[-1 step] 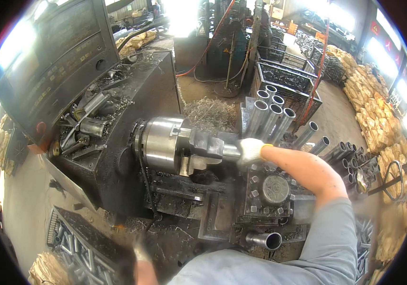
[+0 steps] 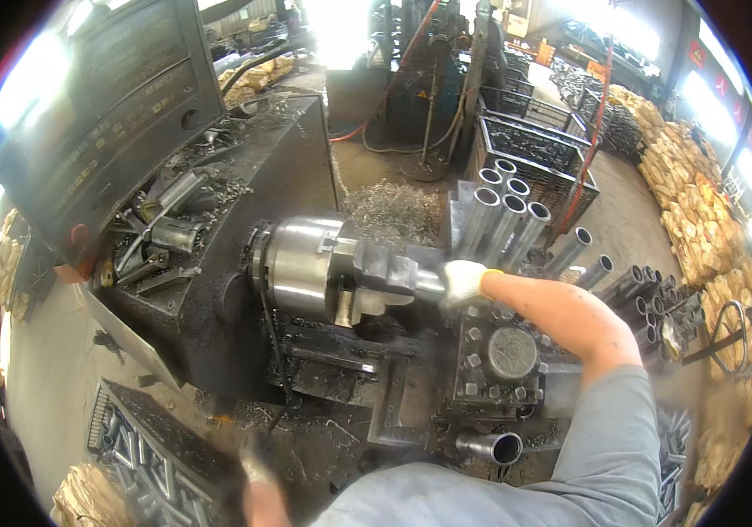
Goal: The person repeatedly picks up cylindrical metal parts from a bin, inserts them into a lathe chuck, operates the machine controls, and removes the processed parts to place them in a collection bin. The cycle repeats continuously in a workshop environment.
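My right hand (image 2: 464, 285), in a white knit glove with a yellow cuff, is closed around the outer end of a shiny metal tube (image 2: 430, 281). The tube's other end goes in between the jaws (image 2: 386, 270) of a lathe chuck (image 2: 299, 268). Just below that hand sits a square, bolted tool post (image 2: 509, 354). Down at the lower left, my gloved left hand (image 2: 257, 465) is beside a thin dark lever (image 2: 278, 416). Blur and dark surroundings hide its fingers, so I cannot see whether it grips the lever.
Several upright tubes (image 2: 503, 215) stand behind the tool post. A short tube (image 2: 492, 447) lies in front of it. At lower left is a bin (image 2: 152, 430) of cut tubes. Tools and shavings cover the headstock (image 2: 244, 189). Wire crates (image 2: 534, 145) stand farther back.
The view has shifted slightly. Against the machine, my right hand is a touch closer to the chuck, still on the tube. My left hand stays low near the lever.
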{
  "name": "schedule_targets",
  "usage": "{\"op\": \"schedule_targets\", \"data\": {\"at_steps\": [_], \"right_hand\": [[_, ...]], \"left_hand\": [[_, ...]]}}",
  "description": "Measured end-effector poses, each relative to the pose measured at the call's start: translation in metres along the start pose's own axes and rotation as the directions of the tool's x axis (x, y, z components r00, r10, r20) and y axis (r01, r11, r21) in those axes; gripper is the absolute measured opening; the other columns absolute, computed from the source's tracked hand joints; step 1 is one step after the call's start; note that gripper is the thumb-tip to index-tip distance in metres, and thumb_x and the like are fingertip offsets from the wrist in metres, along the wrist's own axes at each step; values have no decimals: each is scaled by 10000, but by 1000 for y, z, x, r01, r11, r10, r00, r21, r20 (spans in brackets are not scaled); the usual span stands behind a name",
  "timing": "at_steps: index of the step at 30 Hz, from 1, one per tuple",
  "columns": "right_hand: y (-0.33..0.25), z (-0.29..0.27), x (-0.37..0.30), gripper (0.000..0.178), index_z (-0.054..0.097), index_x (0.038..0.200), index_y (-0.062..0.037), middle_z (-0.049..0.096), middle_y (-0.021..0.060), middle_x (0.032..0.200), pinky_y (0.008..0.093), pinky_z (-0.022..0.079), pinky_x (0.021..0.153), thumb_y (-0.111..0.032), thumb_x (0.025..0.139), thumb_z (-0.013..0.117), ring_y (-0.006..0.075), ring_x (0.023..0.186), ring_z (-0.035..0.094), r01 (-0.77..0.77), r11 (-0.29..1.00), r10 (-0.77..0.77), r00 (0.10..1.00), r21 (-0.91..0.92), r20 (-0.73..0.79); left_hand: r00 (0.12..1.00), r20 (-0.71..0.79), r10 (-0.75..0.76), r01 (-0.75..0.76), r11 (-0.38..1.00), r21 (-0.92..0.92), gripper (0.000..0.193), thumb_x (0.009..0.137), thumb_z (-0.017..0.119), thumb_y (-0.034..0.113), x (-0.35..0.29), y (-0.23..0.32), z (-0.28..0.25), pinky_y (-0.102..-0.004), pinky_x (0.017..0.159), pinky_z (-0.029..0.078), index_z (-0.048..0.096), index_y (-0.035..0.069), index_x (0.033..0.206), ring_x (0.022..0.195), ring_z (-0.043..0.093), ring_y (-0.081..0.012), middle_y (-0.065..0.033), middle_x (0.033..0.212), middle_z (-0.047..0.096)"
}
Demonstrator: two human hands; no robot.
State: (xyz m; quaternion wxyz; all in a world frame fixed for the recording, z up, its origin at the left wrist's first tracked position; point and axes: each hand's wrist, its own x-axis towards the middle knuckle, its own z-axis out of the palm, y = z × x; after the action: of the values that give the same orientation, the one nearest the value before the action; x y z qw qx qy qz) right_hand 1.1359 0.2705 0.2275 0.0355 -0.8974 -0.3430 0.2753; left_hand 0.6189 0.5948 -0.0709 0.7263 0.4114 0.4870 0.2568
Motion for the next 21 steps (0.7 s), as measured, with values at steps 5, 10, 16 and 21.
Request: {"op": "schedule_targets", "data": {"at_steps": [5, 10, 16, 21], "right_hand": [[3, 9, 19, 739, 653, 1281, 19, 773, 266, 1077, 500, 606, 881, -418, 711, 828, 431, 1010, 756, 169, 973, -182, 981, -157, -67], [26, -11, 17, 696, 769, 1220, 15, 787, 255, 1062, 453, 607, 874, -486, 740, 823, 372, 971, 776, 53, 944, 14, 979, -326, 201], [6, 1, 44, 771, 712, 1265, 60, 771, 279, 1147, 424, 590, 951, -479, 730, 847, 357, 1086, 757, 177, 974, -176, 984, 141, -20], [1, -8, -8, 833, 594, 1459, 22, 735, 266, 1285, 432, 556, 1061, -471, 823, 809, 387, 1175, 723, 89, 995, -80, 981, 42, -176]], "left_hand": [[972, -79, 220, -218, 975, 36, 442, 1054, 570, 565, 54, 36, -54, -400, 622, 453, 603, 154, 895, 646, 535, -202, -17, 750, 579], [989, -104, -107, 73, 953, -293, 509, 1104, 441, 576, 46, 78, -39, -388, 543, 410, 533, 208, 764, 524, 442, -188, 27, 610, 480], [993, -109, 42, -48, 997, -56, 452, 1101, 482, 505, 58, 81, -48, -318, 490, 417, 533, 200, 773, 507, 445, -154, 19, 615, 453], [978, -175, 109, -112, 994, -6, 375, 1099, 537, 486, 44, 81, -30, -378, 487, 458, 574, 160, 915, 502, 448, -169, 26, 683, 477]]}}
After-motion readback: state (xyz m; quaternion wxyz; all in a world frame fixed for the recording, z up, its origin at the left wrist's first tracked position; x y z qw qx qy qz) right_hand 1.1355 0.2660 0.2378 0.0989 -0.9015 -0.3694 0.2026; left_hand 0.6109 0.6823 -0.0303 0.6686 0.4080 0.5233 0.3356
